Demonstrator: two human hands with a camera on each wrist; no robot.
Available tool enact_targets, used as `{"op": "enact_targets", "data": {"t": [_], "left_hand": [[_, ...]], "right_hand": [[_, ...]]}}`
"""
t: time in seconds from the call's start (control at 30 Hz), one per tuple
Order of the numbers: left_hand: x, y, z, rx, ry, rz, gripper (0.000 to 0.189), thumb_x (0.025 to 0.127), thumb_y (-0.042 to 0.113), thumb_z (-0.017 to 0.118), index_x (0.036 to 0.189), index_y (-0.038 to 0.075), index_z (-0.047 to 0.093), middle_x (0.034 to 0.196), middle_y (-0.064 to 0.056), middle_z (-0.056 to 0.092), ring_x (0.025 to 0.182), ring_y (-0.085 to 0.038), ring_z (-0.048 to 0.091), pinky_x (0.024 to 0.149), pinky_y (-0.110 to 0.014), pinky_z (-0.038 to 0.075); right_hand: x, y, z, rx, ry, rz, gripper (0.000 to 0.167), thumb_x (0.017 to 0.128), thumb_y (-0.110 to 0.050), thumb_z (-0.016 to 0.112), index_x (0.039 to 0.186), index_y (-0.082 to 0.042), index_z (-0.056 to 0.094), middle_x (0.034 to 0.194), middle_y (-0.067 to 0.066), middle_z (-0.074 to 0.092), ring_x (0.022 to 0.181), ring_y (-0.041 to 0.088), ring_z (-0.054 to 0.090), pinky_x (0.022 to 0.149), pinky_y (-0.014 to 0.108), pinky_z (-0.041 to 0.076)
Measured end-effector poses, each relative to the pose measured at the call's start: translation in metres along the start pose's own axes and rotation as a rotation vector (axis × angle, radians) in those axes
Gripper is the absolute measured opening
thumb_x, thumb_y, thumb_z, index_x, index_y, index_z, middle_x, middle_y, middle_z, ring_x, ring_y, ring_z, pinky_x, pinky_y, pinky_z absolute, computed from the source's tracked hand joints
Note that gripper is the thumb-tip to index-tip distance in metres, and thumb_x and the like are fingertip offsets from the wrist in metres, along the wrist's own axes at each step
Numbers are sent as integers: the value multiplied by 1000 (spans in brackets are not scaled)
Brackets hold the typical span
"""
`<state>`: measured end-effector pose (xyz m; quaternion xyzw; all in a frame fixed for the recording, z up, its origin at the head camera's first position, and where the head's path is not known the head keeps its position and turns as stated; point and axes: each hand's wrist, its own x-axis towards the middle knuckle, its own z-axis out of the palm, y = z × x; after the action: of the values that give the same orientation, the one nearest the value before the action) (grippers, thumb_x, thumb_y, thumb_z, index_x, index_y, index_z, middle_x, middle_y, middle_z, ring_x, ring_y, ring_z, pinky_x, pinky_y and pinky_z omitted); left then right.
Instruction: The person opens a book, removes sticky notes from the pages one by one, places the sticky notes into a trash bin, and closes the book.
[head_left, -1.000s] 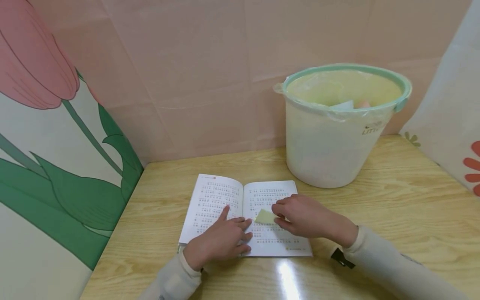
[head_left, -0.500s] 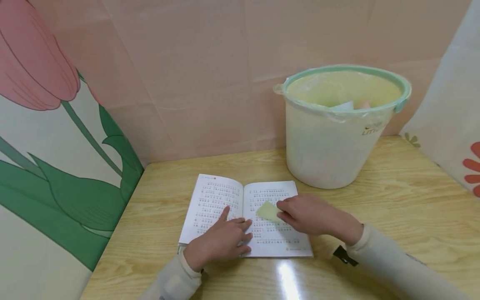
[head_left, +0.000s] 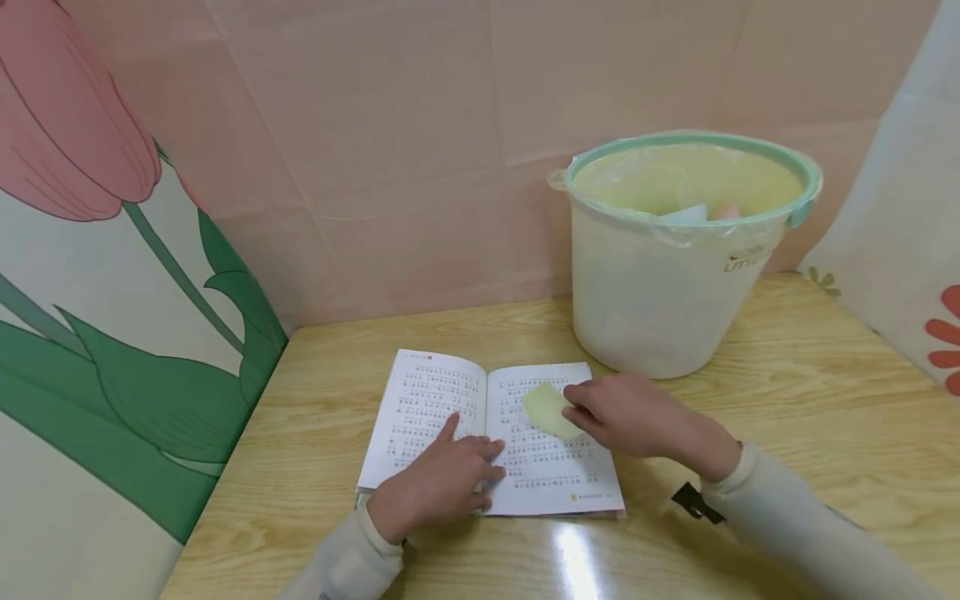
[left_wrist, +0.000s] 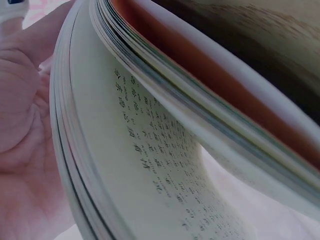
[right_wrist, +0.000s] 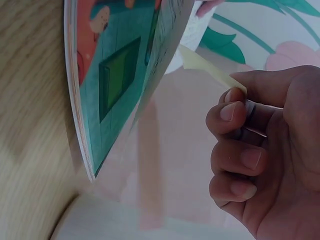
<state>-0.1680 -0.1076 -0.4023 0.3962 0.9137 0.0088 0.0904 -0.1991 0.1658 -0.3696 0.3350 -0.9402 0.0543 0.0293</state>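
An open book [head_left: 431,392] with printed pages lies on the table. My left hand [head_left: 442,483] rests on its lower middle with fingers spread across the left page and the fold. Over the right page, my right hand [head_left: 645,421] pinches the edge of a pale yellow sticky note [head_left: 545,408] between thumb and forefinger. In the right wrist view the sticky note [right_wrist: 210,70] stretches from the fingertips to the page, whose edge is lifted off a colourful illustrated page [right_wrist: 117,75] beneath. Page edges of the book [left_wrist: 75,150] stand beside my left palm [left_wrist: 22,115] in the left wrist view.
A whitish bin [head_left: 652,292] with a green rim and a clear liner stands behind the book on the right, with some paper [head_left: 686,213] inside. Pink sheeting [head_left: 390,167] backs the wooden table [head_left: 300,417], and a tulip-print panel [head_left: 187,375] borders its left side.
My right hand has moved up and to the right, pulling the sticky note along and turning it. The right page's outer edge has risen slightly. My left hand has stayed in place.
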Motion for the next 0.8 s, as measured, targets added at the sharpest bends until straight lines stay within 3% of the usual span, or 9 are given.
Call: {"op": "enact_targets", "data": {"t": [0.27,0.53,0.8], "left_hand": [[1,0,2,-13,33,-15,42,80,34,82,121,27,72,146,5,56,137,-14,50,119,-65,20],[1,2,7,12,27,-41,51,82,36,80,130,37,63,149,7,50,140,-15,45,116,-70,18],[2,1,7,-1,19,-45,51,83,37,78,132,39,61,151,6,46,142,-16,44,114,-72,18]], "right_hand": [[-1,3,-7,-10,50,6,28,97,-28,62,74,-23,47,58,-12,35,51,3,32,49,20,27],[-5,4,-16,7,118,23,29,98,-28,61,73,-23,46,58,-12,35,52,3,34,50,21,29],[-6,2,-26,0,172,21,28,97,-29,62,74,-23,48,57,-12,35,52,4,34,50,22,29]]}}
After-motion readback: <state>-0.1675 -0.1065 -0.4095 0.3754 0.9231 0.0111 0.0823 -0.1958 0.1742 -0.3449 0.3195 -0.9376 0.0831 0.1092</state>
